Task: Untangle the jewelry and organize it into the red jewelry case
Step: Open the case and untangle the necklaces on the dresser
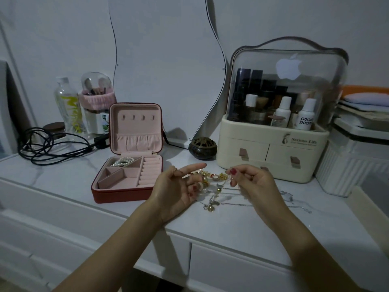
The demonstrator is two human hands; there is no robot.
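Observation:
The red jewelry case [117,197] stands open on the white dresser top, pink inside. A pearl piece [123,161] lies in its back left compartment. A tangle of gold and silver jewelry [216,186] lies on the top to the right of the case, with thin silver chains [271,205] trailing right. My left hand [179,186] hovers over the tangle, index finger stretched out, the other fingers curled with a small gold piece by their tips. My right hand [248,180] pinches a thin silver chain between thumb and fingers, lifted a little above the pile.
A cream cosmetic organizer [271,157] with a clear lid stands behind my right hand. A dark round incense pot [202,148] sits beside it. A black cable [48,150], a bottle [68,106] and a brush holder [95,95] are at the back left. A wavy mirror [168,60] leans behind.

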